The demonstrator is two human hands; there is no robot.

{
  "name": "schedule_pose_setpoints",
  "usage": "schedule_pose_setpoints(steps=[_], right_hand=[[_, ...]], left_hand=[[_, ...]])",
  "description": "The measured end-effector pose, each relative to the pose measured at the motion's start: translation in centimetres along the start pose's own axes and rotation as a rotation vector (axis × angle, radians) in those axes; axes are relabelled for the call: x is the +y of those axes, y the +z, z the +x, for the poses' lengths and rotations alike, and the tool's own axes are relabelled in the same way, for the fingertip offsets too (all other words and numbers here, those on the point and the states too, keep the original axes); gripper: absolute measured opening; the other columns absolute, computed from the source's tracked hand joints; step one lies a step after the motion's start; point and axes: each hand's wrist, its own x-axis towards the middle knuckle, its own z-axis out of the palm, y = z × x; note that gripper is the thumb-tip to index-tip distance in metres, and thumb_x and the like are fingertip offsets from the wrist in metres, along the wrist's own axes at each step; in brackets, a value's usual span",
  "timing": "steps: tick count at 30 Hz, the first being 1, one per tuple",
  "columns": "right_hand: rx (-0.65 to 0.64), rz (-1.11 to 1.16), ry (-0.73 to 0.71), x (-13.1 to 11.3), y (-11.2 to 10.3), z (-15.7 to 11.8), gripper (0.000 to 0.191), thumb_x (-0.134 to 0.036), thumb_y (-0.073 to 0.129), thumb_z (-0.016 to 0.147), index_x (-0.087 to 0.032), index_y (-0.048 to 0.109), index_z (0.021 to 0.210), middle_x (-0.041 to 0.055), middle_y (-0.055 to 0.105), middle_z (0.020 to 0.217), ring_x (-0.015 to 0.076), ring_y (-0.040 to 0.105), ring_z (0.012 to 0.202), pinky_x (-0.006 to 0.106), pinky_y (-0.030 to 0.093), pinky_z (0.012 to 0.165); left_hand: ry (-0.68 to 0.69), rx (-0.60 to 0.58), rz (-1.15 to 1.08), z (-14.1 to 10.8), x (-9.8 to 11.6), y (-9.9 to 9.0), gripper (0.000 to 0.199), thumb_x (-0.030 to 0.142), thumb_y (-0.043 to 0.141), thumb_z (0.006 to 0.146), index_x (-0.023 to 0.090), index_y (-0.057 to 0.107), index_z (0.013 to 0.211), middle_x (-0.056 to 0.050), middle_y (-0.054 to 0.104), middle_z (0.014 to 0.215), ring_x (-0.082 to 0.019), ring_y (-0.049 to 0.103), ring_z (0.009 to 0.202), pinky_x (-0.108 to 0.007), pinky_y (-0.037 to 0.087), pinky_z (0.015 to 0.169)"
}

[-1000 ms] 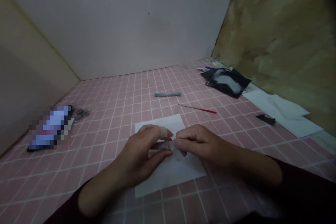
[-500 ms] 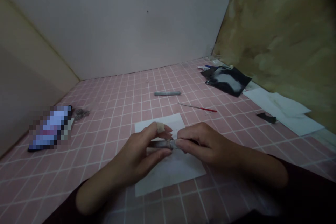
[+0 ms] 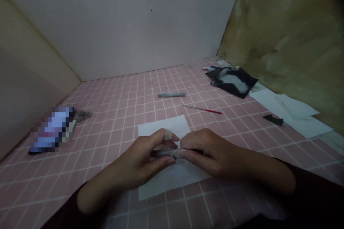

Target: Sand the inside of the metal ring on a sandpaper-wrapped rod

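Observation:
My left hand (image 3: 145, 155), with a beige bandage round one finger, is closed on the left part of a grey rod-like piece (image 3: 162, 153). My right hand (image 3: 212, 154) pinches the right end of the same piece, where a small ring-like band shows between the hands. Both hands are over a white sheet of paper (image 3: 174, 180) on the pink checked tablecloth (image 3: 129, 96). My right fingers hide the far end of the piece.
Beyond the paper lie a grey stick (image 3: 171, 94) and a thin red-handled tool (image 3: 212, 111). Black sandpaper (image 3: 235, 82) and white sheets (image 3: 290, 112) are at the right. A phone (image 3: 52, 128) is at the left.
Both hands and the piece have shifted slightly toward me. The bandaged finger of my left hand has moved a little to the right and down.

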Motion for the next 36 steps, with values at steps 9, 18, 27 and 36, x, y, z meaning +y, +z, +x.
schedule_pose_setpoints(steps=[9, 18, 27, 36], right_hand=[[0.019, 0.255, 0.194, 0.5, -1.3, 0.2, 0.035, -0.03, 0.044, 0.091, -0.015, 0.048, 0.061, -0.0036, 0.041, 0.056, 0.008, 0.04, 0.054, 0.023, 0.03, 0.053], [0.046, 0.427, 0.258, 0.7, -0.7, 0.8, 0.033, -0.029, 0.047, 0.086, -0.015, 0.049, 0.056, -0.0032, 0.042, 0.054, 0.0085, 0.04, 0.054, 0.023, 0.031, 0.054], [0.077, 0.502, 0.296, 0.8, -0.8, 0.6, 0.034, -0.03, 0.048, 0.084, -0.015, 0.049, 0.054, -0.0026, 0.043, 0.054, 0.009, 0.04, 0.054, 0.024, 0.03, 0.054], [0.086, 0.472, 0.279, 0.8, -0.6, 0.7, 0.034, -0.029, 0.048, 0.086, -0.015, 0.049, 0.054, -0.0028, 0.043, 0.053, 0.0092, 0.041, 0.055, 0.024, 0.031, 0.056]], left_hand=[[0.045, 0.214, 0.207, -0.2, -0.6, -0.1, 0.029, 0.022, 0.064, 0.083, 0.023, 0.05, 0.109, -0.002, 0.065, 0.102, -0.015, 0.064, 0.093, -0.026, 0.052, 0.08], [0.065, 0.23, 0.341, -0.1, -0.5, 0.1, 0.025, 0.021, 0.064, 0.083, 0.024, 0.051, 0.104, 0.002, 0.064, 0.1, -0.013, 0.062, 0.092, -0.025, 0.049, 0.079], [0.063, 0.251, 0.394, -0.2, -0.4, 0.2, 0.019, 0.019, 0.061, 0.084, 0.023, 0.051, 0.1, 0.002, 0.062, 0.092, -0.012, 0.061, 0.082, -0.023, 0.048, 0.071], [0.089, 0.228, 0.415, -0.2, -0.3, 0.3, 0.017, 0.021, 0.06, 0.085, 0.023, 0.051, 0.099, 0.001, 0.064, 0.089, -0.013, 0.062, 0.079, -0.025, 0.048, 0.069]])
